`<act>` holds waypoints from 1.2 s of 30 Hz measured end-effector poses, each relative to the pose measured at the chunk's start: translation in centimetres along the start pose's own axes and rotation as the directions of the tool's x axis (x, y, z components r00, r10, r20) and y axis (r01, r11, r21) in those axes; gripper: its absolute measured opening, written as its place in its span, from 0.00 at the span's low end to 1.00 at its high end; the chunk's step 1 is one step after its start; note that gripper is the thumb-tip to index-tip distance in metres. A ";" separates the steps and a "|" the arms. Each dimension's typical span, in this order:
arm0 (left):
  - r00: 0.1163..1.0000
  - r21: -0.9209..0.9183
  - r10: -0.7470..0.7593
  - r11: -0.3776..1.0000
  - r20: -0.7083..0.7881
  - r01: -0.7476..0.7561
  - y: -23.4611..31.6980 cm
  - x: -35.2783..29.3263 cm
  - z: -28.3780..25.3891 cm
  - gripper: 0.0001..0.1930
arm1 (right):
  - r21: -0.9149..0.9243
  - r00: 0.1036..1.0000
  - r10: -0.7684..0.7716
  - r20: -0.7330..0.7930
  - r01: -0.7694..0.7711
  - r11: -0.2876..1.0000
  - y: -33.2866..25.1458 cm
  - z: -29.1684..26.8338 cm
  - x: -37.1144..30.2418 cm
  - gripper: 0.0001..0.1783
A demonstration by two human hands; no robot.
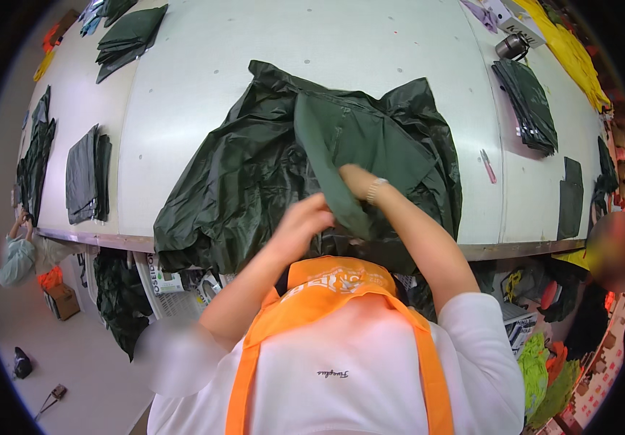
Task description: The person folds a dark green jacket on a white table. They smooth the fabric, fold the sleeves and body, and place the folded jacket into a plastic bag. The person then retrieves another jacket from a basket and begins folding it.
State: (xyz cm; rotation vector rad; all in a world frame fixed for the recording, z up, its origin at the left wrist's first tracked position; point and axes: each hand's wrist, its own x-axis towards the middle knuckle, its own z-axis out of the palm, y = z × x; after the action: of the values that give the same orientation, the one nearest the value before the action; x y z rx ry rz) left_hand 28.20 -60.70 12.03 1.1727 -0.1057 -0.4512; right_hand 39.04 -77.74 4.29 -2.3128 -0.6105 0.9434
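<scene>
One dark-green garment [218, 167] laid out at near edge of desk [196, 43], seemingly not yet folded; folded stack [88, 177] leftward. Left hand [304, 223] blurred at flap [316, 148], right hand [359, 181] against it; can't make out fingers' grip.

Your right hand [357, 183] is on the lighter flap [320, 148] of a dark green garment [229, 167]; your left hand [304, 223], blurred, at the flap's edge. White table [204, 43] under, folded stack [86, 177] left, pink-handled tool [488, 167] right.
</scene>
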 end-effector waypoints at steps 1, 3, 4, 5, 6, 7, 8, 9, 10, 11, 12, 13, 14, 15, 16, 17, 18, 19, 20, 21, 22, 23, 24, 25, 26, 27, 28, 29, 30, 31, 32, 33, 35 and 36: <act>0.997 0.104 -0.012 0.994 -0.075 0.020 -1.5 -0.5 -3.0 0.18 | 0.138 0.934 -0.027 -0.355 0.081 0.987 1.4 -0.4 -1.7 0.13; 0.902 0.383 0.084 0.919 -0.423 0.094 -2.6 -0.9 -4.9 0.25 | 0.400 0.749 0.128 -0.650 0.193 0.896 3.6 -1.0 -6.4 0.08; 0.862 0.525 0.167 0.841 -0.479 0.129 -3.1 -0.8 -5.4 0.31 | 0.167 0.714 0.031 -0.700 0.121 0.978 4.5 -0.8 -9.0 0.07; 0.852 0.517 0.192 0.849 -0.487 0.105 -2.7 0.1 -4.3 0.37 | 0.098 0.741 0.008 -0.672 0.079 0.992 4.8 0.3 -11.1 0.12; 0.840 0.508 0.215 0.857 -0.498 0.082 -2.4 1.0 -2.7 0.43 | 0.028 0.769 -0.013 -0.639 0.039 0.999 4.8 1.5 -12.9 0.19; 0.844 0.483 0.244 0.875 -0.478 0.021 -2.8 2.2 -2.0 0.48 | 0.077 0.784 0.041 -0.619 0.009 0.997 3.9 2.8 -13.8 0.22; 0.823 0.440 0.296 0.896 -0.485 -0.063 -3.1 3.3 -0.6 0.42 | 0.127 0.797 0.094 -0.597 -0.022 0.992 2.9 3.9 -13.8 0.25; 0.801 0.422 0.339 0.898 -0.494 -0.120 -3.8 4.7 0.2 0.37 | 0.147 0.812 0.138 -0.566 -0.065 0.987 2.9 4.6 -13.5 0.26; 0.771 0.412 0.383 0.895 -0.509 -0.173 -4.8 6.0 0.2 0.32 | 0.168 0.828 0.175 -0.532 -0.099 0.981 3.7 5.6 -12.7 0.28; 0.752 0.427 0.422 0.880 -0.506 -0.206 -6.2 7.4 -0.8 0.22 | 0.011 0.713 -0.002 -0.702 0.015 1.000 5.3 6.6 -11.7 0.25; 0.741 0.452 0.471 0.856 -0.478 -0.252 -6.2 8.3 -1.4 0.21 | 0.129 0.692 0.056 -0.720 0.055 0.990 5.6 6.4 -11.4 0.24; 0.729 0.474 0.519 0.828 -0.447 -0.299 -5.9 8.9 -2.3 0.20 | 0.244 0.671 0.117 -0.732 0.098 0.965 5.7 6.0 -11.3 0.23; 0.713 0.494 0.565 0.798 -0.416 -0.344 -5.6 8.9 -3.0 0.18 | 0.353 0.654 0.178 -0.735 0.145 0.924 5.4 5.7 -11.3 0.22; 0.817 0.426 0.379 0.886 -0.435 -0.184 -4.3 8.2 -3.0 0.23 | 0.447 0.615 0.269 -0.741 0.152 0.882 4.6 5.0 -11.7 0.21; 0.848 0.501 0.342 0.859 -0.405 -0.107 -3.8 7.5 -2.6 0.26 | 0.546 0.644 0.348 -0.681 0.130 0.828 4.6 4.4 -12.1 0.21; 0.875 0.573 0.300 0.819 -0.379 -0.033 -3.5 6.8 -2.3 0.29 | 0.582 0.654 0.384 -0.652 0.108 0.806 5.0 4.1 -12.4 0.20; 0.900 0.641 0.253 0.767 -0.354 0.037 -3.3 6.5 -2.1 0.32 | 0.618 0.659 0.422 -0.623 0.085 0.781 5.2 3.9 -12.5 0.19; 0.872 0.716 0.448 0.673 -0.197 -0.184 -4.4 6.5 -2.2 0.42 | 0.463 0.618 0.282 -0.734 0.152 0.873 5.3 3.9 -12.0 0.18; 0.869 0.695 0.443 0.696 -0.218 -0.181 -6.5 6.4 -2.9 0.43 | 0.290 0.565 0.126 -0.816 0.210 0.934 5.6 4.2 -11.4 0.18; 0.818 0.598 0.499 0.760 -0.285 -0.254 -6.2 7.1 -1.7 0.39 | 0.106 0.497 -0.033 -0.867 0.248 0.963 5.9 4.3 -10.9 0.17; 0.761 0.490 0.538 0.804 -0.363 -0.335 -5.6 7.7 -0.2 0.36 | 0.199 0.572 0.020 -0.820 0.253 0.947 4.6 3.9 -11.2 0.16; 0.734 0.409 0.551 0.823 -0.397 -0.396 -5.2 8.3 0.7 0.34 | 0.150 0.575 -0.022 -0.818 0.250 0.957 4.1 4.0 -10.9 0.17; 0.705 0.325 0.556 0.830 -0.439 -0.452 -4.9 8.8 1.4 0.33 | 0.100 0.583 -0.066 -0.810 0.249 0.963 3.8 4.1 -10.9 0.18; 0.676 0.242 0.557 0.826 -0.482 -0.509 -4.7 9.2 1.7 0.31 | 0.106 0.603 -0.061 -0.795 0.237 0.966 3.3 3.9 -11.1 0.17; 0.698 0.254 0.549 0.835 -0.460 -0.489 -4.4 9.2 1.7 0.29 | 0.062 0.600 -0.093 -0.795 0.232 0.971 3.2 3.8 -11.3 0.17; 0.719 0.274 0.543 0.840 -0.434 -0.469 -3.9 9.2 1.2 0.28 | 0.019 0.591 -0.127 -0.796 0.234 0.972 3.2 3.7 -11.3 0.17; 0.739 0.294 0.536 0.844 -0.408 -0.449 -3.4 9.2 0.6 0.26 | -0.025 0.583 -0.161 -0.796 0.235 0.972 3.1 3.5 -11.3 0.18; 0.679 0.281 0.520 0.853 -0.518 -0.440 -2.9 9.0 0.0 0.22 | -0.028 0.583 -0.161 -0.796 0.231 0.973 3.1 3.1 -11.5 0.17; 0.609 0.265 0.495 0.862 -0.620 -0.432 -2.5 8.7 -0.9 0.18 | -0.030 0.582 -0.160 -0.797 0.227 0.974 3.2 2.6 -11.8 0.16; 0.530 0.248 0.463 0.870 -0.711 -0.426 -1.9 8.4 -2.0 0.15 | 0.006 0.571 -0.123 -0.812 0.218 0.976 3.4 1.9 -12.2 0.14; 0.466 0.263 0.464 0.862 -0.753 -0.433 -2.0 8.0 -4.4 0.10 | -0.006 0.513 -0.125 -0.849 0.228 0.974 3.3 0.8 -12.5 0.10; 0.441 0.243 0.469 0.844 -0.765 -0.477 -1.4 7.4 -6.0 0.09 | 0.043 0.512 -0.078 -0.855 0.220 0.975 3.9 0.1 -13.0 0.07; 0.505 0.225 0.440 0.875 -0.742 -0.429 1.4 5.2 -6.1 0.10 | 0.037 0.513 -0.085 -0.854 0.222 0.974 4.7 -1.5 -13.8 0.05; 0.516 0.329 0.520 0.846 -0.681 -0.418 2.1 4.2 -7.1 0.10 | -0.022 0.514 -0.145 -0.845 0.238 0.971 4.8 -2.2 -13.8 0.04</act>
State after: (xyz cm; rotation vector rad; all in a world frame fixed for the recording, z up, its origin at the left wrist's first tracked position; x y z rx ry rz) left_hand 34.83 -55.57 10.52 1.3126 0.2804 0.5768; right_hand 32.64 -90.21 9.13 -2.1926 -0.3512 -0.3203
